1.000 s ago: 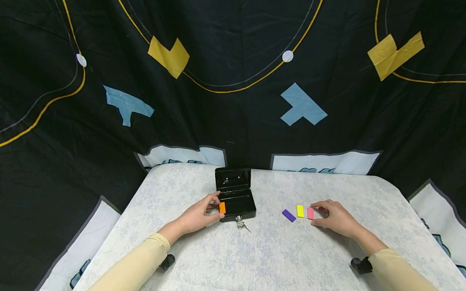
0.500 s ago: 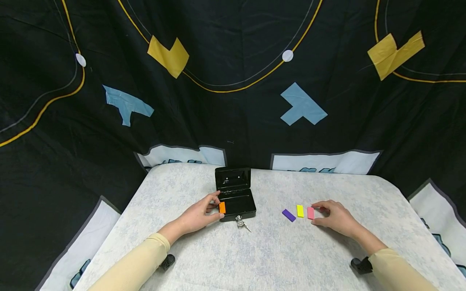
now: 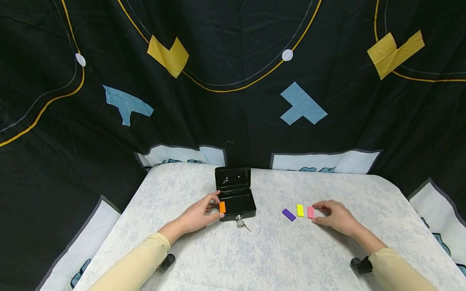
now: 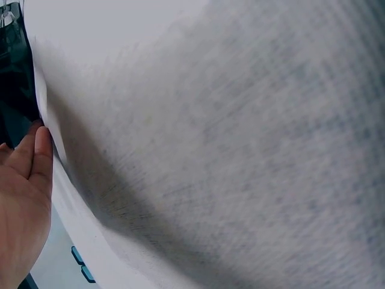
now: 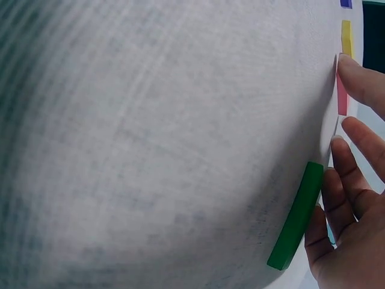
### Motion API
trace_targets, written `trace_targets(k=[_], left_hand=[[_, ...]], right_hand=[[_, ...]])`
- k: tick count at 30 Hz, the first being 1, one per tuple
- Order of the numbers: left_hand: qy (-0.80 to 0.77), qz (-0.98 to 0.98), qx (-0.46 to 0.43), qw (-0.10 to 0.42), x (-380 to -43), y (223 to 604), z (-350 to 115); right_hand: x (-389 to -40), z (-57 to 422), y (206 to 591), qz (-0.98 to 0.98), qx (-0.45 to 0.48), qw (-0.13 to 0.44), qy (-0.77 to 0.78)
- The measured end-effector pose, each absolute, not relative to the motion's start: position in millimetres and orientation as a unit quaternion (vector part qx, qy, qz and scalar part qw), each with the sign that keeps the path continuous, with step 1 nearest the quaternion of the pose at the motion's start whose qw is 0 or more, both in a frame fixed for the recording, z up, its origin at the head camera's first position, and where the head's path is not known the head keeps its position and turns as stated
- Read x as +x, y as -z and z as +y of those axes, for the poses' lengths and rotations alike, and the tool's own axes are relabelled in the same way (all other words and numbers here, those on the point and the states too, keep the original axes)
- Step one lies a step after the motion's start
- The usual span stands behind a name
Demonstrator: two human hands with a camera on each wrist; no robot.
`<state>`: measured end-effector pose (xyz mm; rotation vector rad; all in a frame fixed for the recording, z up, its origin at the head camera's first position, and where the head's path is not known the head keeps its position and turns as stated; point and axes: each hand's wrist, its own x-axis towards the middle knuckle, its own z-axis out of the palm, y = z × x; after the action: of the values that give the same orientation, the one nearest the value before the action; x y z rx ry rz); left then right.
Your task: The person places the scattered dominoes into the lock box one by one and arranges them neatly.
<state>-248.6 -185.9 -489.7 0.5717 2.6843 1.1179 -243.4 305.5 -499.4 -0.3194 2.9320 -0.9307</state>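
Observation:
A small black metal cash box stands on the table with its lid raised and keys in its front lock. My left hand is at the box's left side, thumb and fingertips spread around an orange block at the left wall. Farther right, my right hand rests with thumb and index finger near the two ends of a pink block. A green block lies beside its other fingers, hidden from the head view. Yellow and purple blocks lie left of the pink one.
A pale patterned cloth covers the table. Behind it hangs a black curtain with printed yellow and blue shapes. A black wrist device sits below the right sleeve, and another below the left one.

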Motion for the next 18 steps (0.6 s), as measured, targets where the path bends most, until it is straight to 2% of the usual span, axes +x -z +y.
trace_targets(k=[18], left_hand=[[-0.374,0.904,0.188,0.089,-248.2,489.9,-185.6]], right_hand=[[-243.3,304.0,499.1,0.953,-0.1,0.018,0.285]])
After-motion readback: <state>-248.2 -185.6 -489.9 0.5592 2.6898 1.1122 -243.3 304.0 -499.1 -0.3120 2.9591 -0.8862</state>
